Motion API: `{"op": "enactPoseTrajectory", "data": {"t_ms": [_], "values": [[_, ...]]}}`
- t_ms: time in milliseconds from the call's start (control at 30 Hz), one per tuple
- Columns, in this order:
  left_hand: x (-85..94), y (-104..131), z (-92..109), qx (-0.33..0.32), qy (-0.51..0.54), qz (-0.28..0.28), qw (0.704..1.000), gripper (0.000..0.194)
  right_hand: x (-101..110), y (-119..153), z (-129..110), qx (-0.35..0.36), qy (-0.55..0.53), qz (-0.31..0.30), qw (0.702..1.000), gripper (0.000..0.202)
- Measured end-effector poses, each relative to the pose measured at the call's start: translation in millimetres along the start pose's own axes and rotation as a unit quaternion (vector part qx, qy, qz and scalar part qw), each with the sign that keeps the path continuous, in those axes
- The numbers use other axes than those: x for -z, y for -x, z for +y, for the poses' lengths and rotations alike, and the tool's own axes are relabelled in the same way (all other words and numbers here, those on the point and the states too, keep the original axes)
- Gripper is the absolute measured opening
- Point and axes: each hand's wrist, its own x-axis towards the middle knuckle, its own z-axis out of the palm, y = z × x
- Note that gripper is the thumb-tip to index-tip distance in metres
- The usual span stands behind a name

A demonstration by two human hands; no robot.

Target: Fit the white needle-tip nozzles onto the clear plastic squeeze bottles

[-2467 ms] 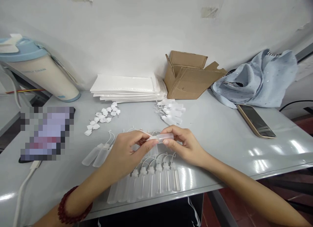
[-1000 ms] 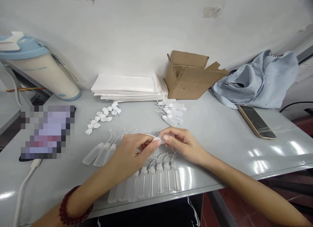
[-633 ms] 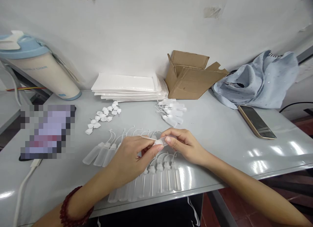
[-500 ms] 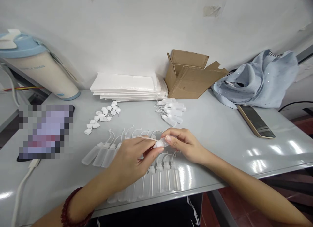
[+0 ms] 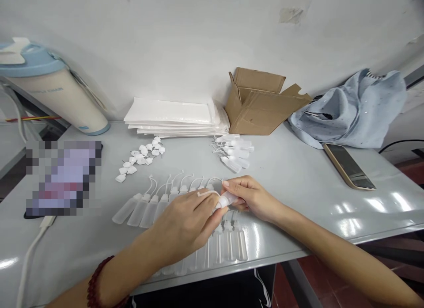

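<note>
Both hands grip one small translucent squeeze bottle [image 5: 229, 198] above the table. My right hand [image 5: 253, 196] is closed round its body. With thumb and fingers, my left hand [image 5: 190, 217] pinches the white neck end, where a thin white strap [image 5: 208, 192] sticks out to the left. Under and behind my hands lie rows of like bottles; the back row [image 5: 149, 211] has its straps pointing away, and the front row [image 5: 228, 244] is partly hidden by my left hand. A loose pile of similar bottles [image 5: 236, 153] rests farther back.
Small white caps [image 5: 141, 155] are scattered at left centre. Behind them stand stacked white padded envelopes [image 5: 172, 113] and an open cardboard box [image 5: 265, 109]. A blurred-out phone [image 5: 66, 180] with a cable and a tumbler [image 5: 66, 91] are left; a phone [image 5: 349, 165] and a blue bag [image 5: 351, 109] are right.
My left hand has turned at the neck, fingers and thumb shifting round it. The strap now sits higher and curves left. My right hand's thumb has moved along the bottle.
</note>
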Motion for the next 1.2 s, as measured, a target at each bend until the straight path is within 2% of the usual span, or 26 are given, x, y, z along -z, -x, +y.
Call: {"op": "enactPoseTrajectory", "data": {"t_ms": [133, 333, 733, 900, 1000, 1033, 1100, 1200], "values": [[2.5, -2, 0, 0.097, 0.098, -0.026, 0.99, 0.017, -2, 1, -3, 0.041, 0.036, 0.023, 0.998, 0.042], [2.6, -2, 0, 0.165, 0.123, -0.06, 0.977, 0.022, -2, 3, -8, 0.067, 0.108, 0.049, 0.991, 0.043], [4.1, -3, 1, 0.139, 0.185, -0.024, 0.973, 0.018, -1, 7, -11, 0.063, 0.108, 0.027, 0.992, 0.042], [2.7, -1, 2, 0.102, 0.144, -0.025, 0.984, 0.018, 2, 6, -9, 0.036, 0.087, 0.015, 0.995, 0.041], [1.4, -2, 1, 0.132, 0.148, -0.019, 0.98, 0.013, 5, 5, -10, 0.021, 0.071, 0.007, 0.997, 0.042], [2.0, -2, 1, 0.156, 0.161, -0.013, 0.974, 0.009, 8, 5, -12, 0.027, 0.088, 0.024, 0.995, 0.043], [5.9, -5, -1, 0.233, 0.193, -0.011, 0.953, 0.01, 14, 6, -17, 0.069, 0.156, 0.109, 0.979, 0.043], [17.5, -11, -6, 0.376, 0.212, 0.016, 0.902, 0.015, 27, 4, -24, 0.155, 0.24, 0.287, 0.914, 0.036]]}}
